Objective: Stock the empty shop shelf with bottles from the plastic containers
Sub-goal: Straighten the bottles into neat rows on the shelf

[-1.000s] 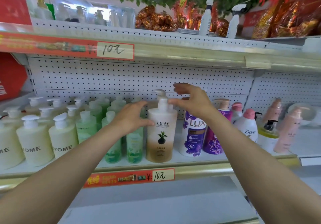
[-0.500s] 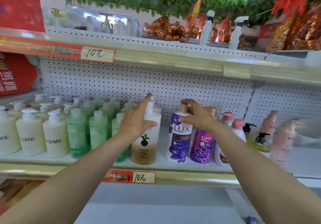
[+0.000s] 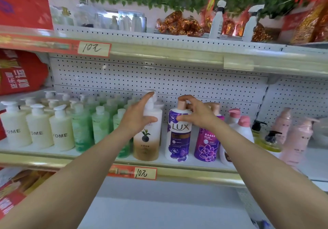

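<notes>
- Gripping the white-and-brown pump bottle point(image 3: 148, 145), the left hand point(image 3: 135, 119) lays its thumb across the front, with the index finger straight up against the pump head.
- Right hand point(image 3: 198, 113) curls round the neck of the LUX bottle point(image 3: 178, 140), fingers over its pink cap.
- Both bottles stand upright, just beside each other, near the front edge of the middle shelf point(image 3: 195, 174).
- Left: green bottles point(image 3: 100, 122), then cream YOME pump bottles point(image 3: 60, 133). Right — a magenta bottle point(image 3: 206, 143).
</notes>
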Tool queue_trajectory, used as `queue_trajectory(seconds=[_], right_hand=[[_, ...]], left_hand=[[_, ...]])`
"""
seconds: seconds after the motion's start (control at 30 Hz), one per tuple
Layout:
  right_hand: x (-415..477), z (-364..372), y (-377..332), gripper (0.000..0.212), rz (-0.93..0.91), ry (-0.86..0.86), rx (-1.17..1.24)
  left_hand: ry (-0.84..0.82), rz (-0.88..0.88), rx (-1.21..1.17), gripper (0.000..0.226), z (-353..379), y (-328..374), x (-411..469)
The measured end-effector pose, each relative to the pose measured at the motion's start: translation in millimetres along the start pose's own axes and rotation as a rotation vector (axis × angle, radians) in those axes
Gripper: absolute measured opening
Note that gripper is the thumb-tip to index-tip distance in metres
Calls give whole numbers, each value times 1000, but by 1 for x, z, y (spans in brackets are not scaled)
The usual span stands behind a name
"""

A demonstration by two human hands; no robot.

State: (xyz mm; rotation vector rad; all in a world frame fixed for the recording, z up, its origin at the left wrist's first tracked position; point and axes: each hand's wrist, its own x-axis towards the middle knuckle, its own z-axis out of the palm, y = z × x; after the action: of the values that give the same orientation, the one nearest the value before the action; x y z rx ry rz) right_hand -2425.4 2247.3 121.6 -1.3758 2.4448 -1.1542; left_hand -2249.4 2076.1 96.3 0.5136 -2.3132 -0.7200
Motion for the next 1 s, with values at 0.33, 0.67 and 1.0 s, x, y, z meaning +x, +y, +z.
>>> queue_trajectory(seconds=[0.33, 0.67, 1.0], right_hand=[[-4, 1, -8, 67, 15, -9, 44], [-7, 8, -3, 69, 0, 9, 118], [-28, 3, -4, 84, -105, 130, 20]], left_hand=[[15, 55, 19, 92, 3, -8, 4], [38, 107, 64, 90, 2, -8, -1], [206, 81, 227, 94, 9, 15, -6]])
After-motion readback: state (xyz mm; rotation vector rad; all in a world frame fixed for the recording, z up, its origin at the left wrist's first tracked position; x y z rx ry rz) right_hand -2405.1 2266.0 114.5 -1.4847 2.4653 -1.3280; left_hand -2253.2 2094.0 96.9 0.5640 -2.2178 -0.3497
